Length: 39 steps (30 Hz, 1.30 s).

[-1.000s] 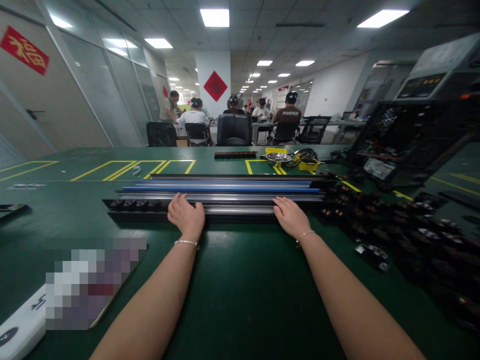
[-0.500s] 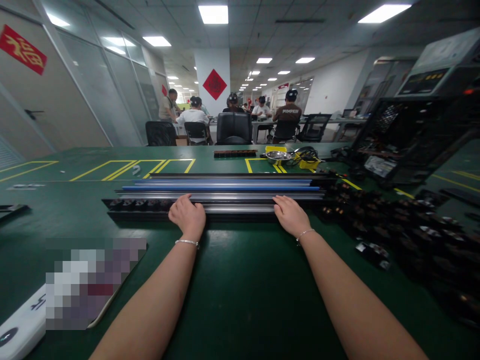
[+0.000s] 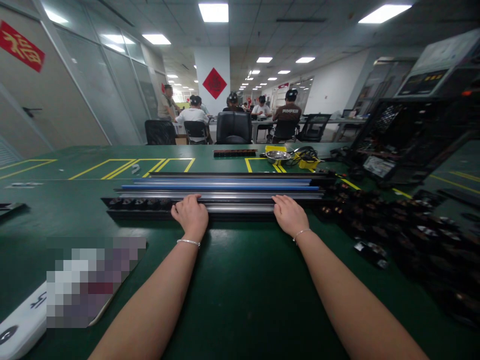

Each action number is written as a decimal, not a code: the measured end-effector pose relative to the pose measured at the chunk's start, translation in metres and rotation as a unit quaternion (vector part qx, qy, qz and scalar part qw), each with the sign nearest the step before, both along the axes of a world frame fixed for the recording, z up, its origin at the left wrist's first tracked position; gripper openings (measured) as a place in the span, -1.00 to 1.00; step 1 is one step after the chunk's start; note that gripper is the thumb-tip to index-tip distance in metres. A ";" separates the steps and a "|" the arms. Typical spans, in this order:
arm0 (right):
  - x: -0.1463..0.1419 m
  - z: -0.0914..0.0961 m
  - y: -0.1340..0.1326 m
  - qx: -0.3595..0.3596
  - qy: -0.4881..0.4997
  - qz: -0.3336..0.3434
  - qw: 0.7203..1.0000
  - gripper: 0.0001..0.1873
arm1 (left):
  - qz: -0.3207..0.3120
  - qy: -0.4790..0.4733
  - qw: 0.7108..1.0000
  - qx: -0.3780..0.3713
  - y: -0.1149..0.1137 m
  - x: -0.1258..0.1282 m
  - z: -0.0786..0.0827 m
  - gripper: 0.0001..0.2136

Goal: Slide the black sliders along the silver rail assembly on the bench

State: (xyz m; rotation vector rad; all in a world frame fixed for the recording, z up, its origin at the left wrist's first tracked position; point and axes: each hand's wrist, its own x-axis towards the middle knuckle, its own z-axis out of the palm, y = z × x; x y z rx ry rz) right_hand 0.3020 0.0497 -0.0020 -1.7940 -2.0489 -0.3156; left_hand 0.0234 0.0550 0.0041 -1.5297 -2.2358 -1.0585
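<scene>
Several long rails lie side by side across the green table: a silvery one nearest me, grey ones and a blue one behind it. My left hand rests on the near silvery rail with its fingers curled over it. My right hand lies on the same rail further right, fingers bent over its top. A black strip of small parts runs out to the left of my left hand.
A heap of small black parts covers the table at right, below a black open-frame machine. A metal bowl and yellow items sit behind the rails. A white pixelated object lies near left. People sit at desks far behind.
My left hand has slid slightly to the right along the rail. My right hand stays almost where it was.
</scene>
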 end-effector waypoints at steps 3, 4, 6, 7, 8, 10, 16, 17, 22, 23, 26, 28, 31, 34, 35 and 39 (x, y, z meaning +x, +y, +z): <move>-0.005 0.001 -0.005 -0.012 0.001 -0.038 0.999 -0.51 | -0.003 -0.002 1.000 -0.004 -0.001 0.001 0.000 -0.71; -0.006 0.001 -0.007 -0.015 0.005 -0.052 0.999 -0.51 | -0.001 -0.007 1.000 -0.001 -0.001 0.001 0.000 -0.70; -0.009 0.001 -0.011 -0.020 0.015 -0.073 0.997 -0.50 | 0.007 -0.021 1.000 0.014 0.001 0.000 -0.002 -0.64; -0.010 0.001 -0.012 -0.022 0.020 -0.079 0.996 -0.49 | 0.011 -0.029 0.999 0.022 0.002 -0.001 -0.004 -0.59; -0.010 0.001 -0.013 -0.023 0.024 -0.083 0.996 -0.49 | 0.015 -0.036 0.999 0.026 0.004 -0.002 -0.006 -0.53; -0.010 0.000 -0.014 -0.023 0.033 -0.086 0.995 -0.48 | 0.014 -0.053 0.998 0.010 0.007 -0.004 -0.009 -0.48; -0.008 -0.003 -0.012 -0.021 0.046 -0.082 0.995 -0.49 | -0.008 -0.073 0.997 -0.016 0.009 -0.007 -0.010 -0.54; -0.008 -0.003 -0.011 -0.021 0.046 -0.080 0.995 -0.49 | -0.009 -0.073 0.997 -0.017 0.009 -0.007 -0.009 -0.55; -0.007 -0.002 -0.010 -0.021 0.044 -0.076 0.996 -0.49 | -0.008 -0.060 0.997 -0.038 0.007 -0.008 -0.005 -0.60; -0.007 -0.003 -0.010 -0.021 0.045 -0.076 0.996 -0.49 | -0.007 -0.057 0.997 -0.042 0.007 -0.008 -0.005 -0.60; -0.007 -0.003 -0.010 -0.015 0.047 -0.074 0.996 -0.49 | -0.012 -0.057 0.997 -0.049 0.007 -0.008 -0.005 -0.61; -0.007 -0.004 -0.010 -0.006 0.049 -0.070 0.996 -0.50 | -0.016 -0.058 0.997 -0.052 0.007 -0.008 -0.005 -0.62; -0.006 -0.006 -0.009 0.002 0.049 -0.065 0.997 -0.50 | -0.015 -0.058 0.997 -0.055 0.007 -0.007 -0.005 -0.63; -0.005 -0.007 -0.007 0.003 0.047 -0.064 0.997 -0.49 | -0.020 -0.059 0.996 -0.059 0.007 -0.006 -0.005 -0.64; -0.005 -0.007 -0.007 0.004 0.046 -0.064 0.997 -0.49 | -0.024 -0.061 0.996 -0.059 0.007 -0.006 -0.005 -0.63; -0.004 -0.008 -0.006 0.008 0.044 -0.060 0.997 -0.50 | -0.039 -0.063 0.996 -0.053 0.006 -0.004 -0.005 -0.62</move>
